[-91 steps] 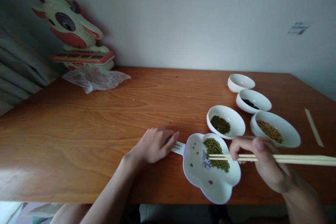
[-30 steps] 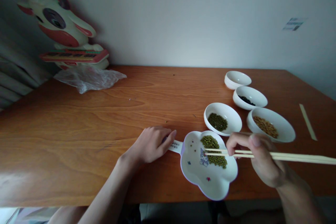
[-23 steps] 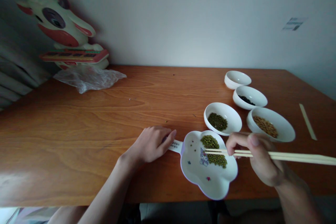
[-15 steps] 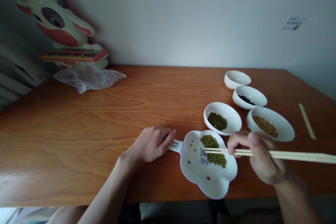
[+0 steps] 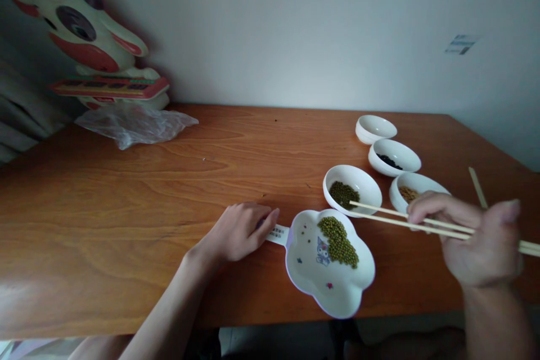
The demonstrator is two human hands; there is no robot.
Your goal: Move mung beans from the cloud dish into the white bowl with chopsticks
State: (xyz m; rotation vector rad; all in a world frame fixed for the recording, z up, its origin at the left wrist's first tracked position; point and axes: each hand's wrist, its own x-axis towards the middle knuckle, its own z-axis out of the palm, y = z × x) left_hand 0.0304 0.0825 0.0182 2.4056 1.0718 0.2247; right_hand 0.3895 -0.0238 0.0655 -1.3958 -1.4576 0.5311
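Note:
My left hand (image 5: 244, 230) is closed round the handle of a white, flower-shaped dish (image 5: 301, 275) with a lilac rim. A patch of green mung beans (image 5: 338, 243) lies in it beside a printed cartoon figure. My right hand (image 5: 472, 236) grips a pair of chopsticks (image 5: 405, 225) with their tips parted. One tip is over the near white bowl (image 5: 369, 188), close to the mung beans (image 5: 343, 194) inside; the other is at its front rim. Whether a bean is between the tips, I cannot tell.
Behind stand a bowl of light brown beans (image 5: 408, 194), partly hidden by my right hand, a bowl of dark beans (image 5: 388, 161) and another white bowl (image 5: 375, 128). A flat pale strip (image 5: 477, 187) lies at right. A cow toy (image 5: 93, 39) and a plastic bag (image 5: 139, 126) sit at left.
My right hand has moved right, and the chopstick tips have gone from over the flower-shaped dish to the near bowl, spreading apart. The view has shifted slightly; my left hand stays on the handle.

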